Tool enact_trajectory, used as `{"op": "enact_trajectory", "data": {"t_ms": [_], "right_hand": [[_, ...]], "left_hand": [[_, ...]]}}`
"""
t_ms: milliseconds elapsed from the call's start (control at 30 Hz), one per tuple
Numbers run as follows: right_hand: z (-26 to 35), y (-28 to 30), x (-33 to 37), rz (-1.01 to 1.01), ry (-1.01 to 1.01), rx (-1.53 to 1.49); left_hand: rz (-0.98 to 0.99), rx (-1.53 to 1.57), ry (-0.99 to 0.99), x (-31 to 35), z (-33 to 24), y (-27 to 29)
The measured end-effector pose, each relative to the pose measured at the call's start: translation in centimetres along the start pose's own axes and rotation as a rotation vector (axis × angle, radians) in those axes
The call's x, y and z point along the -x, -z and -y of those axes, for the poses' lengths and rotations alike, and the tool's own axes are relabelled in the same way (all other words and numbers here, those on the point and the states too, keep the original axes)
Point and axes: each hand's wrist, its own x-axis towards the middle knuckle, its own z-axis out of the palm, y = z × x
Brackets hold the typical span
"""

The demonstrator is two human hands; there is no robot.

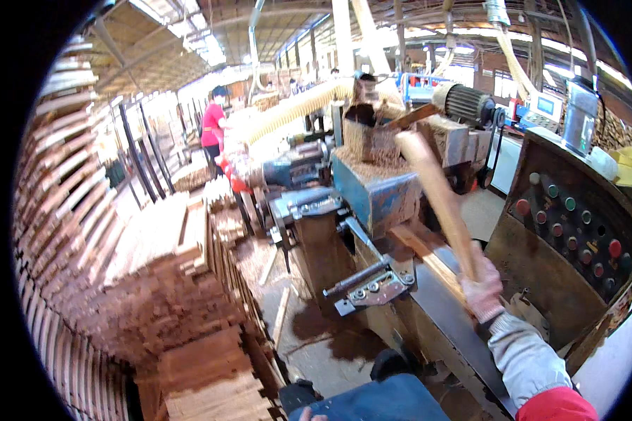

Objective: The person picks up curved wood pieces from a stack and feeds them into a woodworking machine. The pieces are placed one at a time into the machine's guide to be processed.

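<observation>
My right hand (482, 289), in what looks like a pinkish work glove, is closed around the lower end of a wooden board (439, 193). The board is raised and slants up and away to the left, its far end near the sawdust-covered top of the blue machine (379, 200). Under it, another wooden strip (435, 265) lies on the dark metal machine bed (453, 330), its far end at the blue housing. Only a few fingertips of my left hand (312, 415) show at the bottom edge, by my blue-clad lap; whether they hold anything is hidden.
A control panel (572, 228) with several coloured buttons stands at the right. Stacked boards (168, 302) rise on the left. A metal guide bracket (372, 286) juts from the machine. Loose strips (282, 316) lie on the floor. Farther off stands a person in red (213, 126).
</observation>
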Motion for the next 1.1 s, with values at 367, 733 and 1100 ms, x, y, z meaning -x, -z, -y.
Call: {"op": "enact_trajectory", "data": {"t_ms": [367, 733, 1100], "right_hand": [[2.1, 13.6, 10.2, 0.487, 0.121, 0.258], [0.7, 16.0, 12.9, 0.295, -0.040, 0.382], [1.2, -3.8, -4.1, 0.014, 0.118, -0.124]], "left_hand": [[0.245, 0.181, 0.001, 1.7, 10.4, -13.6], [0.151, 0.910, 1.033, -1.0, -5.1, -7.9], [0.135, 0.819, 0.933, -0.6, -7.9, -8.0]]}}
